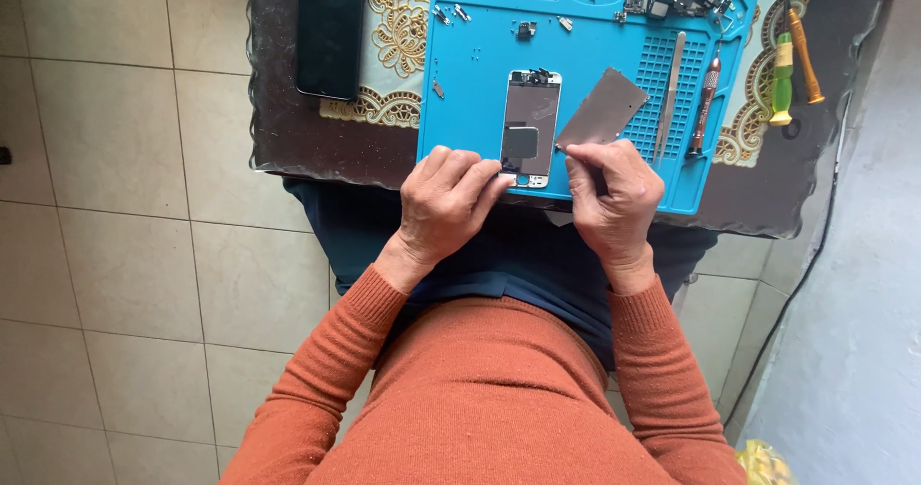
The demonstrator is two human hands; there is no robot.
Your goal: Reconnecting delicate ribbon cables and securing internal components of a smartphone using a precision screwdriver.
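We're mid-teardown on the phone display assembly [530, 125], lying back-up on the blue repair mat [480, 92]. Our left hand [443, 202] pins its bottom edge, fingertips pressed down, nothing grasped. Our right hand [614, 197] pinches the grey metal shield plate [600, 109], lifted and tilted just right of the assembly. Looks like plate removal; next move likely needs somewhere to park it near the tweezers [670, 87] and screwdriver [705, 106].

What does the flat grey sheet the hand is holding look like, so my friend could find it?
Start at the bright blue rubber work mat on the table. Near its front edge lies an opened white phone screen panel; just right of it, the right hand lifts a thin grey metal plate. It alone is tilted, plain and notched at one corner.
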